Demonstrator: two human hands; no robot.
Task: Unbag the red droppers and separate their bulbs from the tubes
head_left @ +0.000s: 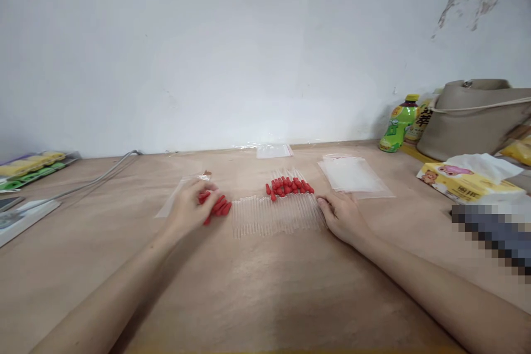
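My left hand (194, 202) is over the left group of small red rubber pieces (221, 206), its fingers curved around some of them; whether it grips one is hidden. A row of thin clear tubes (271, 215) lies side by side in the middle of the table. Along the tubes' far side sits a second cluster of red pieces (288, 185), with more clear tubes behind it. My right hand (336, 211) rests at the right end of the row, fingers close together by the tube ends; what they hold, if anything, is too small to tell.
Clear plastic bags lie at the left (172, 202), back (274, 151) and right (352, 174) of the brown table (257, 298). Further right are a green bottle (399, 124), a beige bag (468, 116) and a tissue pack (464, 180). A power strip (33, 218) with a cable is left.
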